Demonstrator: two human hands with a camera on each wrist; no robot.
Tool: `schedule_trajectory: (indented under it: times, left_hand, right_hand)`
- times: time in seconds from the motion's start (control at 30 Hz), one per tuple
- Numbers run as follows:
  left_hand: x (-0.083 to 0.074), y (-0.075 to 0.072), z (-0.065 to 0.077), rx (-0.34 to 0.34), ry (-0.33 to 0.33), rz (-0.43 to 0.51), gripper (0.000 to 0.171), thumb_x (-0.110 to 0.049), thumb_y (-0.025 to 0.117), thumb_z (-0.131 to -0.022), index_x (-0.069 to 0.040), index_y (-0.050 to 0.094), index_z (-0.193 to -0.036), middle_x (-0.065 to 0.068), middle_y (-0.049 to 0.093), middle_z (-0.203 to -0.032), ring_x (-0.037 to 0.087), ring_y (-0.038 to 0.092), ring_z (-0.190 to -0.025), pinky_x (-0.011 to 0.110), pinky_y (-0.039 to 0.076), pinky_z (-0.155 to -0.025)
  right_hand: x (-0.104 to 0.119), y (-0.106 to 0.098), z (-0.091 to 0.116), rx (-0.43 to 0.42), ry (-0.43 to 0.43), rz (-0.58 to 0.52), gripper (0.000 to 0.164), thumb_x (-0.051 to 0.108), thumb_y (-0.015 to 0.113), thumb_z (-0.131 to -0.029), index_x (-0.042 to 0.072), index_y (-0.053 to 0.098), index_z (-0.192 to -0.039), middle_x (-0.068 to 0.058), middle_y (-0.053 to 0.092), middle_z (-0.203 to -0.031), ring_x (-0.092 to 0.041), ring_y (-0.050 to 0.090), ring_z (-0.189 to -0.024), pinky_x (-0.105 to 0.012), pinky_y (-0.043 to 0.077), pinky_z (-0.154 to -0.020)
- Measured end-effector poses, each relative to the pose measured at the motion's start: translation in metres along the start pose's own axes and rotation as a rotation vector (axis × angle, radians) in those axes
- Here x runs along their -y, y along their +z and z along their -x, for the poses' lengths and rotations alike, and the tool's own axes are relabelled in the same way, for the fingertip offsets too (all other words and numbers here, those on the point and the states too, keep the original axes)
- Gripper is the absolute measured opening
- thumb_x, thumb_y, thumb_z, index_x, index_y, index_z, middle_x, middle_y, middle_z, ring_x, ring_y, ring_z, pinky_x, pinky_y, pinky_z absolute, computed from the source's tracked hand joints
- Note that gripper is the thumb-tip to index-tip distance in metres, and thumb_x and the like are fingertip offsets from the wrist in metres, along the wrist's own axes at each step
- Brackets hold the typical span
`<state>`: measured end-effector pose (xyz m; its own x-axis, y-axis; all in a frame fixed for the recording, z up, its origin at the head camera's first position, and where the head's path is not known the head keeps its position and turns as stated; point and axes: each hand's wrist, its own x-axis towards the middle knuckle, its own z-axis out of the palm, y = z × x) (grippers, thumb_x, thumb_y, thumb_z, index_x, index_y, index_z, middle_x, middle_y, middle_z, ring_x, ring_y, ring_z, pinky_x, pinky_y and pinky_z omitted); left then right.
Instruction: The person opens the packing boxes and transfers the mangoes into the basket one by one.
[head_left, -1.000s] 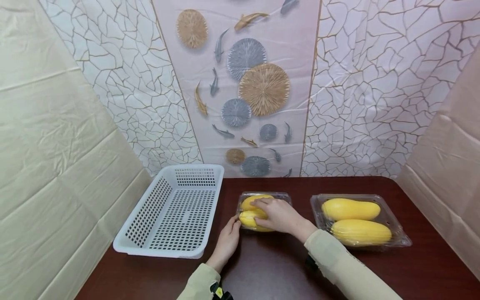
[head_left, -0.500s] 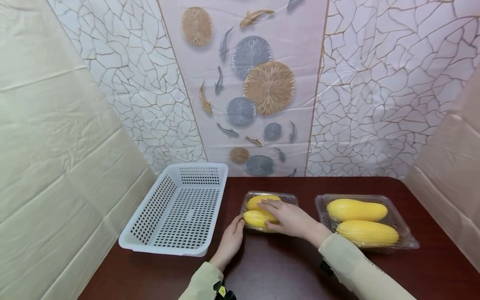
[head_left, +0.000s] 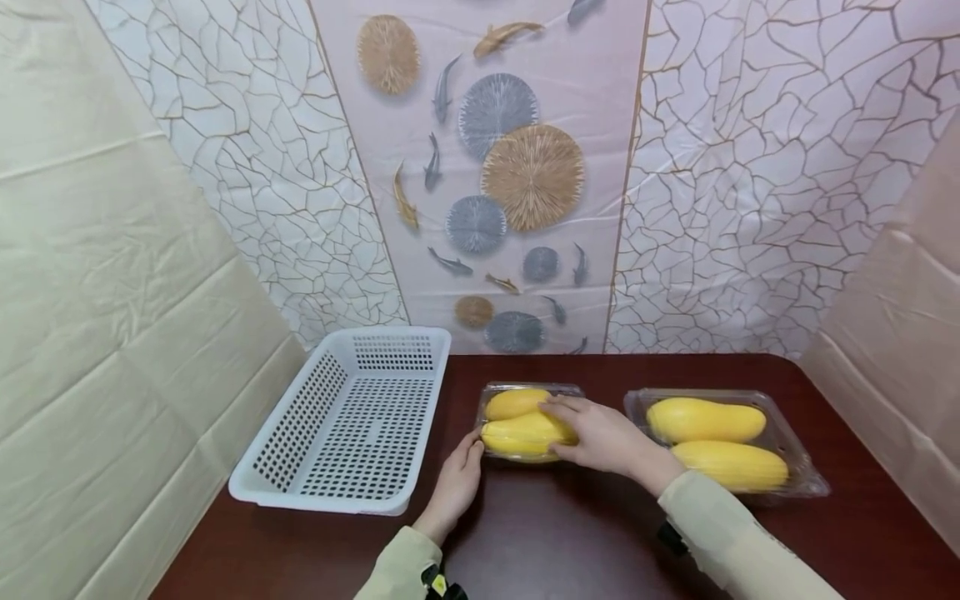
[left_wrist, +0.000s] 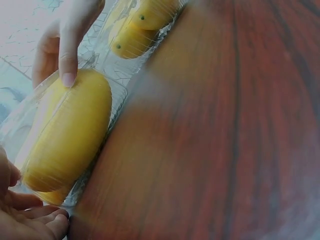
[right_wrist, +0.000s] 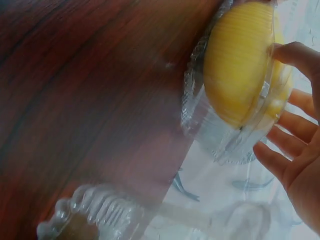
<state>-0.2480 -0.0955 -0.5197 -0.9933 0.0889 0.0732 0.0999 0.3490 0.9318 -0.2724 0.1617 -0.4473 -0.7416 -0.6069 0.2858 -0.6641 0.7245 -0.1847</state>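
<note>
A clear plastic tray [head_left: 566,389] holds two yellow squashes [head_left: 519,434] near the middle of the table, under see-through wrap. At the tray's left end my left hand [head_left: 457,477] grips the edge; in the left wrist view its fingers [left_wrist: 49,223] bend around the low corner. My right hand [head_left: 603,439] lies over the right end of the nearer squash with fingers spread. Its thumb [right_wrist: 296,56] touches the wrapped squash [right_wrist: 232,67] in the right wrist view, the other fingers along the far side. The right palm hides part of the tray's right end.
A second clear tray [head_left: 804,468] with two yellow squashes stands to the right, close to the right forearm. A white perforated basket [head_left: 330,502] is on the left of the dark wooden table [head_left: 540,550]. A patterned cloth [head_left: 480,275] hangs behind.
My right hand has slid to the right along the nearer squash, uncovering more of it. The left hand stays at the tray's left end. The head view has shifted slightly.
</note>
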Motion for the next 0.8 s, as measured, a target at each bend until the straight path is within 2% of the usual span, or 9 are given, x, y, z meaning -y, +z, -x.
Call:
schedule_trajectory:
  times: [0.2,0.4,0.8]
  left_hand:
    - [-0.0004,0.0001,-0.0015,-0.004,0.014,0.006,0.046,-0.027,0.039,-0.110,-0.001,0.048,-0.148,0.018,0.049,-0.149,0.035,0.039,-0.142,0.054,0.032,-0.114]
    - [-0.0020,-0.0004,0.0010,-0.002,0.006,0.016,0.046,-0.027,0.040,-0.110,-0.001,0.048,-0.148,0.018,0.048,-0.149,0.036,0.038,-0.142,0.054,0.031,-0.114]
    - [0.0010,-0.0031,-0.0008,0.016,-0.029,0.012,0.052,-0.031,0.039,-0.110,0.001,0.042,-0.151,0.021,0.042,-0.153,0.038,0.033,-0.144,0.056,0.029,-0.115]
  right_hand:
    - [-0.0010,-0.0043,0.0048,-0.021,-0.002,0.024,0.061,0.035,0.076,-0.089,0.004,0.060,-0.139,-0.022,0.056,-0.140,-0.035,0.059,-0.124,-0.048,0.054,-0.090]
    - [-0.0044,-0.0024,0.0092,-0.014,0.039,0.036,0.067,0.043,0.074,-0.091,0.005,0.057,-0.142,-0.022,0.053,-0.144,-0.036,0.062,-0.118,-0.044,0.057,-0.082]
    - [-0.0089,-0.0049,0.0070,0.007,-0.012,0.072,0.065,0.045,0.072,-0.092,0.004,0.058,-0.141,-0.024,0.058,-0.138,-0.037,0.066,-0.111,-0.047,0.057,-0.083]
